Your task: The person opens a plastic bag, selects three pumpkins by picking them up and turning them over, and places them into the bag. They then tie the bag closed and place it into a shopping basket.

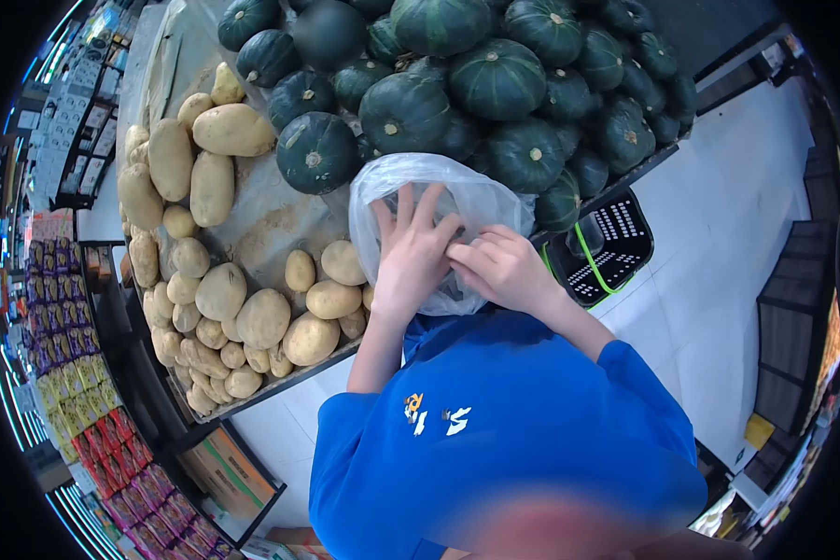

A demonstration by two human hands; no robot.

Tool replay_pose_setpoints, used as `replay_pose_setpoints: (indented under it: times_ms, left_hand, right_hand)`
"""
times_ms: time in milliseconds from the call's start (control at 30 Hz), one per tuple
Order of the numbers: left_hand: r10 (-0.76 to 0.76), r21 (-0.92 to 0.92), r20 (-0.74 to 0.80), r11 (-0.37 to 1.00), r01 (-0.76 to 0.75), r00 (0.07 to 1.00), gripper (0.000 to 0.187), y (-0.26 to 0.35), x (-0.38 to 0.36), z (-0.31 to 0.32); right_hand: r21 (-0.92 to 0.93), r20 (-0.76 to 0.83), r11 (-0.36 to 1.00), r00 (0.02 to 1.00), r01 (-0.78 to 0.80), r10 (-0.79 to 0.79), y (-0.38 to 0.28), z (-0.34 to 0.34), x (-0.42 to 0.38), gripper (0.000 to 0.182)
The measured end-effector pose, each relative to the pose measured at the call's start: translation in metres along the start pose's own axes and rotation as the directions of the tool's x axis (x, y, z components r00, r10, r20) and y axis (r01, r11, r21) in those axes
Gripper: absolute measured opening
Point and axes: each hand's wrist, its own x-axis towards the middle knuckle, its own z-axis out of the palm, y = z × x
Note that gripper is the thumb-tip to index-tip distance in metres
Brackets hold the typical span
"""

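Print (437, 415) on the blue shirt (541, 411) and shelf packets (56, 289) seems illegible here.

Potatoes (221, 292) lie on the left of the stand (273, 233); squashes (497, 79) lie behind and to the right; the bag (409, 168) is before the person (504, 411); right of it is the basket (637, 226); packets (61, 299) sit far left.

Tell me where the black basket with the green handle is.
Head view, right of center: the black basket sits just past the right hand, at the lower right edge of the green pumpkins.
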Motion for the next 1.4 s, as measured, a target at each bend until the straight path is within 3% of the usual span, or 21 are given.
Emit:
replay_pose_setpoints:
  times_ms: [100,133,233,267,300,333,367,433,467,533,633,800,867,933,1067,1133,1233,1267,1400]
  left_hand:
    - [-0.032,0.078,-0.049,0.996,0.036,0.998,0.020,-0.001,0.014,-0.005]
    - [-0.032,0.006,-0.094,0.999,0.033,0.995,0.018,-0.008,0.018,-0.003]
    - [-0.027,-0.100,-0.128,0.995,0.014,0.991,0.018,-0.015,0.027,-0.002]
    - [-0.020,-0.071,-0.083,0.997,0.014,0.996,0.023,-0.013,0.028,0.001]
    - [0.002,-0.082,-0.073,0.997,-0.008,0.997,0.023,-0.011,0.029,0.003]
    - [0.038,0.012,-0.043,0.999,-0.037,0.998,0.024,-0.009,0.029,0.005]
    - [0.069,0.108,-0.012,0.992,-0.067,0.998,0.026,-0.007,0.028,0.008]
    - [0.060,0.139,0.020,0.988,-0.062,0.998,0.025,-0.007,0.027,0.014]
    - [0.020,0.132,0.094,0.991,-0.033,0.995,0.028,-0.008,0.028,0.013]
    - [-0.017,0.130,0.170,0.992,-0.006,0.985,0.031,-0.007,0.029,0.015]
    - [0.016,0.263,0.045,0.964,-0.027,0.999,0.035,0.010,0.028,0.023]
    - [0.057,0.126,0.043,0.990,-0.062,0.997,0.035,0.019,0.027,0.025]
    - [0.062,0.122,0.075,0.990,-0.071,0.995,0.036,0.014,0.027,0.022]
    - [0.033,-0.070,0.010,0.997,-0.032,0.999,0.028,0.008,0.025,0.019]
    - [0.007,0.040,-0.024,0.999,-0.006,1.000,0.019,-0.016,0.015,0.030]
    - [-0.042,-0.079,0.022,0.996,0.044,0.999,0.016,-0.024,0.015,0.034]
    - [-0.085,-0.105,0.082,0.990,0.093,0.993,0.015,-0.022,0.017,0.036]
    - [-0.180,-0.057,0.207,0.979,0.195,0.962,0.016,-0.020,0.020,0.033]
    - [-0.135,-0.120,0.071,0.982,0.143,0.988,0.017,-0.025,0.023,0.044]
  right_hand:
    - [-0.176,0.102,0.969,0.975,-0.175,0.195,0.006,-0.013,-0.006,0.028]
    - [-0.243,0.105,0.942,0.959,-0.233,0.264,0.009,-0.017,-0.009,0.024]
    - [-0.388,0.121,0.847,0.891,-0.363,0.437,0.022,-0.030,-0.022,0.061]
    - [-0.400,0.107,0.831,0.881,-0.386,0.461,0.024,-0.031,-0.026,0.061]
    - [-0.394,0.076,0.841,0.899,-0.370,0.431,0.026,-0.031,-0.031,0.072]
    - [-0.385,0.046,0.854,0.916,-0.351,0.398,0.027,-0.030,-0.033,0.083]
    - [-0.386,0.036,0.846,0.910,-0.368,0.412,0.026,-0.031,-0.033,0.083]
    - [-0.308,0.235,0.832,0.811,-0.461,0.536,0.023,-0.035,-0.029,0.087]
    - [-0.300,0.249,0.823,0.793,-0.483,0.556,0.022,-0.035,-0.029,0.082]
    - [-0.310,0.202,0.838,0.830,-0.449,0.520,0.017,-0.037,-0.026,0.076]
    - [-0.294,0.110,0.877,0.898,-0.380,0.426,0.010,-0.031,-0.025,0.063]
    - [-0.333,-0.030,0.877,0.933,-0.346,0.357,0.012,-0.004,-0.024,0.043]
    - [-0.358,-0.052,0.866,0.934,-0.349,0.354,0.017,-0.002,-0.022,0.042]
    - [-0.381,-0.071,0.858,0.936,-0.345,0.344,0.023,0.000,-0.021,0.042]
    - [-0.344,0.009,0.863,0.918,-0.369,0.396,0.027,0.006,-0.026,0.039]
    - [-0.343,0.077,0.863,0.905,-0.370,0.419,0.032,0.012,-0.031,0.038]
    - [-0.309,0.067,0.876,0.911,-0.369,0.408,0.042,0.024,-0.040,0.046]
    - [-0.257,0.073,0.891,0.912,-0.374,0.404,0.045,0.026,-0.041,0.050]
    - [-0.187,0.083,0.917,0.925,-0.351,0.371,0.052,0.029,-0.043,0.059]
